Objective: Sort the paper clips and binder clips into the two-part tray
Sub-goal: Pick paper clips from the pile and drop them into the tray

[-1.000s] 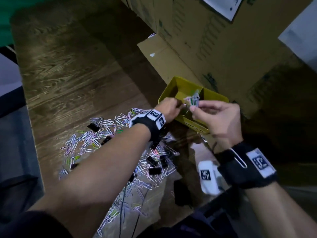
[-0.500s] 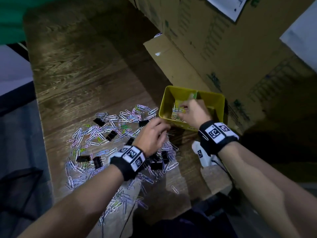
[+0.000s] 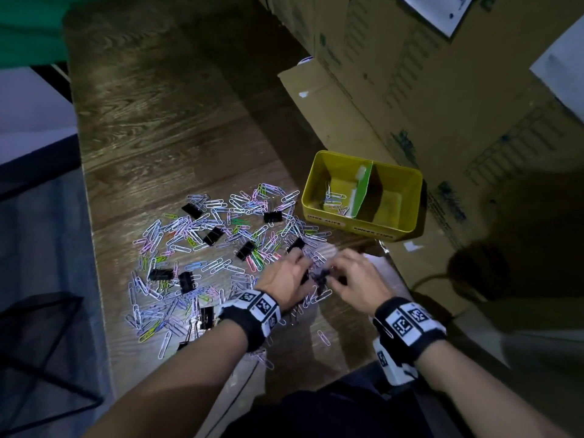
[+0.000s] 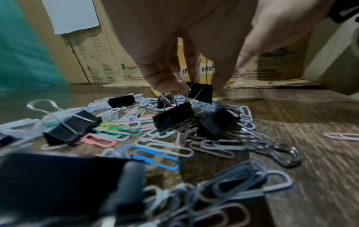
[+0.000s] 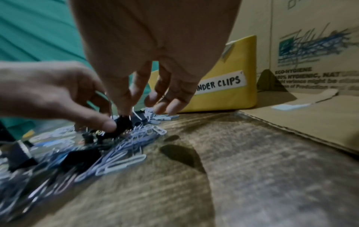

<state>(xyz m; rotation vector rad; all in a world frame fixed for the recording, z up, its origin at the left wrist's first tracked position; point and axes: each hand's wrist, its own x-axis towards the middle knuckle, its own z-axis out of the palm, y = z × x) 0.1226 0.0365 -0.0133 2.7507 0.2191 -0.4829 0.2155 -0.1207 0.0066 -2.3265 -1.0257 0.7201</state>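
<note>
A pile of coloured paper clips (image 3: 205,248) mixed with black binder clips (image 3: 186,281) lies on the wooden table. The yellow tray (image 3: 395,167) stands to its right, split by a green divider (image 3: 363,191). A few paper clips (image 3: 335,197) lie in its left part; the right part looks dark and bare. Both hands are down at the pile's near right edge. My left hand (image 3: 305,263) pinches the wire handles of a black binder clip (image 4: 201,92). My right hand (image 5: 126,112) pinches a black binder clip (image 5: 121,124), with the left thumb on the same clip.
Cardboard boxes (image 3: 410,74) wall off the back and right, with a flattened flap (image 3: 316,99) under the tray. A black mesh basket (image 3: 41,343) sits off the table's left edge. Green cloth (image 3: 28,26) lies at the far left corner. One label on the tray (image 5: 233,64) reads "binder clips".
Both hands have left the tray: the left went back to the pile first, then the right let go of paper clips in the left part and dropped beside it onto binder clips.
</note>
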